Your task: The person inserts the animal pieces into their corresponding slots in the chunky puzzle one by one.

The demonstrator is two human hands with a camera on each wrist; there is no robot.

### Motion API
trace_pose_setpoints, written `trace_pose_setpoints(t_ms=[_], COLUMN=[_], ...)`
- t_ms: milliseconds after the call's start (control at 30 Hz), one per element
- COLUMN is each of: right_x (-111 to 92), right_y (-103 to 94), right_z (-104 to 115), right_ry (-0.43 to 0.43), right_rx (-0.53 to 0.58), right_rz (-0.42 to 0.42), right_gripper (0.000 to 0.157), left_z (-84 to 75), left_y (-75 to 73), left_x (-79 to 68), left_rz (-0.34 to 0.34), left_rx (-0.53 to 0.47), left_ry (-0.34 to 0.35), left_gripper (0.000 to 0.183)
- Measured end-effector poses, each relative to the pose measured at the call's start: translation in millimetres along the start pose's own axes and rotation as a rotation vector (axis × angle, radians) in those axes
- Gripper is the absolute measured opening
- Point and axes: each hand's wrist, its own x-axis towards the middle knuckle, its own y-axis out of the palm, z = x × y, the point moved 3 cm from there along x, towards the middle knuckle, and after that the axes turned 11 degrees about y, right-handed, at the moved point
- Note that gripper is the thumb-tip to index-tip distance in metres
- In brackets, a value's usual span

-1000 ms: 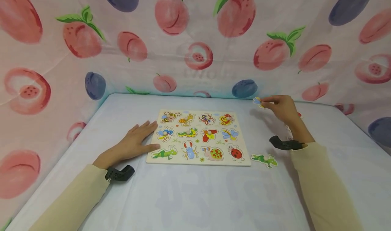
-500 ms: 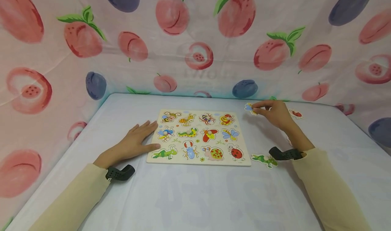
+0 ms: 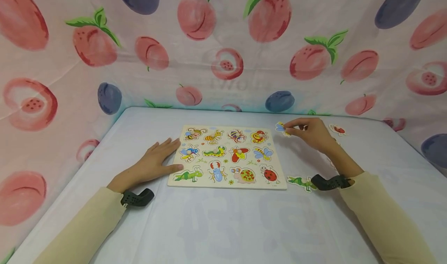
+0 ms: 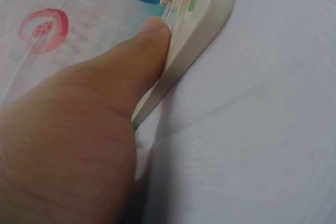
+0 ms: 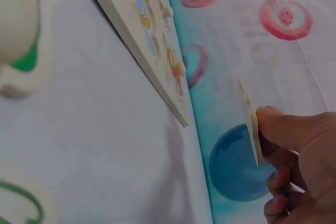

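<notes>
In the head view my left hand (image 3: 150, 164) rests on the left edge of a wooden peg puzzle board (image 3: 204, 184), fingers straight and thumb on its near-left part. The left wrist view shows that thumb (image 4: 131, 59) along the board's side. My right hand (image 3: 312, 135) pinches a dragonfly puzzle piece (image 3: 281, 128), blue-winged with a yellow striped body, between thumb and fingers. It is held above the table, just off the board's far right corner. The right wrist view shows the piece (image 5: 252, 127) edge-on. A dragonfly picture (image 3: 263, 154) without a visible knob lies at the board's right.
A green grasshopper piece (image 3: 299, 182) lies right of the board, partly covered by the right wrist camera (image 3: 330, 182). A red insect piece (image 3: 338, 130) lies farther back. Other pieces are mostly hidden behind the right wrist. A fruit-print cloth (image 3: 244, 89) hangs behind the table.
My right hand has moved left and slightly nearer with the dragonfly piece, toward the board's far right corner. The red insect piece behind it has come into view. The left hand stays put.
</notes>
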Motion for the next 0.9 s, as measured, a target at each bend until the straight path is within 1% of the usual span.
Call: trace_pose_setpoints(t_ms=[233,500,667,900], right_x=[-4.3,-11.4,-14.7,-18.2], right_y=[8.2,14.2,18.8,26.1], right_z=[9.4,19.3,22.1,26.6], right_ry=[-0.001,-0.01,-0.032,-0.075], right_rx=[0.008,0.025,0.045,0.068], right_rz=[0.056,0.097,0.115,0.165], right_gripper=[0.018,0.018,0.017,0.019], left_z=[-0.2,-0.7,-0.5,-0.8], left_y=[-0.4,-1.2,-1.0,-1.1], left_x=[-0.2,-0.6,-0.4,-0.4], left_rz=[0.002,0.005,0.008,0.008], left_rx=[-0.002,-0.002,0.004,0.002], left_ry=[-0.003,-0.005,-0.008,-0.011], left_gripper=[0.091,0.091,0.091,0.092])
